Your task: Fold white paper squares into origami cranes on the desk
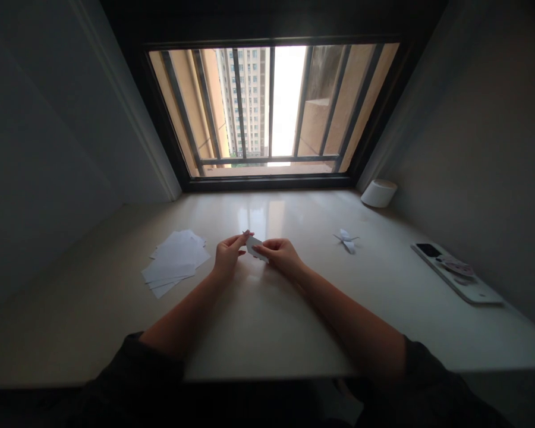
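My left hand [227,253] and my right hand [282,255] hold a small folded piece of white paper [254,247] between their fingertips, just above the pale tabletop [267,321]. The paper's exact folds are too small to tell. To the left of my left hand lies a loose pile of white paper sheets [175,263]. A white origami crane [346,241] stands to the right of my right hand, apart from it.
A barred window [271,110] fills the far end, with walls on both sides. A white cylindrical roll [378,193] stands in the back right corner. A white flat case with a dark phone [455,273] lies along the right wall.
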`<control>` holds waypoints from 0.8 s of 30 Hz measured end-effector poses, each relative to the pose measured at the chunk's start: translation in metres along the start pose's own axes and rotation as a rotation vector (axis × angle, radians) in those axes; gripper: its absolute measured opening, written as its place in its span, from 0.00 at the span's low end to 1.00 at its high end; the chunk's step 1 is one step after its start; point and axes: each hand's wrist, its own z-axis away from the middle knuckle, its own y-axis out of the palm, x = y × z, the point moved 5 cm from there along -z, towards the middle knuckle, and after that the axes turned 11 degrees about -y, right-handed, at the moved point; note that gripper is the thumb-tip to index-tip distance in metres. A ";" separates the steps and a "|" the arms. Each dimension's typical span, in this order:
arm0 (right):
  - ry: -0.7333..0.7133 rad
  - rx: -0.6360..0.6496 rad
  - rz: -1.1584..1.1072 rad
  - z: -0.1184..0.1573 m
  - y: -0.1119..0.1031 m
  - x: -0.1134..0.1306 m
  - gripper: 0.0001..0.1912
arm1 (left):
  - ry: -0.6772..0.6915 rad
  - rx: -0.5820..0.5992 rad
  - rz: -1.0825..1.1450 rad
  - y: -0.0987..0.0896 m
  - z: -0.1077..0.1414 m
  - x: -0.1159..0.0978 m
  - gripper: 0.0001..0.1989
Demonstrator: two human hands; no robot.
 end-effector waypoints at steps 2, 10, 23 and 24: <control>-0.002 0.001 0.023 0.001 0.001 0.002 0.20 | -0.016 -0.012 0.007 -0.001 0.000 0.001 0.22; -0.030 -0.130 0.051 0.001 -0.009 0.008 0.20 | 0.092 0.016 -0.090 0.003 -0.001 -0.003 0.23; -0.108 -0.167 0.059 -0.003 -0.013 0.008 0.20 | 0.126 0.046 -0.192 0.004 0.002 -0.002 0.17; -0.121 -0.155 0.060 -0.003 -0.012 0.009 0.20 | 0.128 0.044 -0.193 0.004 0.001 -0.003 0.18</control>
